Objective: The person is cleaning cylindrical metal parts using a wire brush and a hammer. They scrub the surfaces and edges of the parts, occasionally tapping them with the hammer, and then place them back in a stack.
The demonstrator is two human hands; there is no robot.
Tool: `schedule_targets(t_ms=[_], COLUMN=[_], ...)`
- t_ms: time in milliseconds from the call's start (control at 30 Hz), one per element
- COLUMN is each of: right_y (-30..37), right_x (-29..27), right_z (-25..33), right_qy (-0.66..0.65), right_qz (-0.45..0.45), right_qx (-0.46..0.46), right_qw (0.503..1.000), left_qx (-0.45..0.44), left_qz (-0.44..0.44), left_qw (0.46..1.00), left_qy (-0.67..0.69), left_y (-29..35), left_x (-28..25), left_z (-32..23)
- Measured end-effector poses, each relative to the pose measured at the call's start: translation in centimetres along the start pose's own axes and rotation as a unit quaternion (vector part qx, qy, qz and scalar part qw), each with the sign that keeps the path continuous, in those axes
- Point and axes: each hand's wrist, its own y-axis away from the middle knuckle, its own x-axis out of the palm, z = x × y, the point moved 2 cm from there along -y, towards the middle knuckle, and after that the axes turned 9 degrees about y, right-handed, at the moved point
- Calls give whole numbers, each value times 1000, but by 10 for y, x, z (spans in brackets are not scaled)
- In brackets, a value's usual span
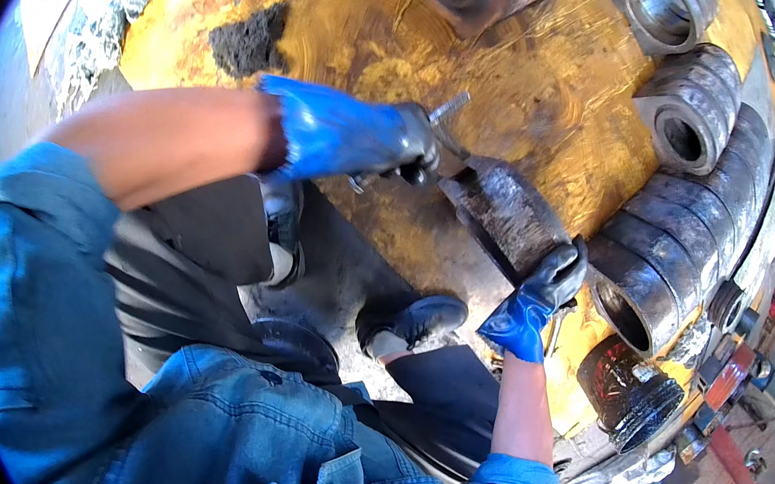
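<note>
A: Whereabouts of the short metal ring [511, 211]?

B: Between the left hand [414, 143] and the right hand [554, 281], over the smeared yellow surface [584, 99], just left of the row of dark metal cylinders [675, 229]. Cannot tell whether resting flat or tipped up on an edge.

A: Heavy or light?

B: Heavy, judging by the thick, dark wall. Stiff too, and unlikely to give under a squeeze. Probably slippery, given the greasy-looking sheen.

A: Best place to take hold?

B: At the rim, with fingers wrapped over the wall and thumb opposite; likely less secure on the outer curve alone.

A: And the right hand?

B: Gloved in blue and closed on the near end of the ring, with fingers curled over the edge. Cannot judge how firmly.

A: The left?

B: Also gloved, curled around a slim metal tool [450, 107], with a straight end jutting beyond the fist. Near the ring's far end; cannot make out any contact there. Too blurred to name the tool's exact kind.
</note>
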Motion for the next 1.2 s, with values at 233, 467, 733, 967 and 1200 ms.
schedule_targets(t_ms=[233,467,733,967,1200], right_y=[-1,-3,-3,-2,2], right_x=[-2,-4,0,1,-1], right_z=[3,-9,4,-2,1], right_qy=[-3,-27,7,7,-37], right_qz=[-8,-8,-23,-26,-7], right_qx=[1,20,7,4,21], right_qw=[1000,999,1000,1000,999], left_qx=[-124,-252,-356,-288,-142], left_qz=[-34,-53,-98,-126,-187], left_qw=[991,966,929,949,971], left_qy=[20,-13,-18,-13,40], left_y=[-1,17,-40,-42,21], left_x=[0,36,26,33,69], left_z=[3,-82,-64,-47,-78])
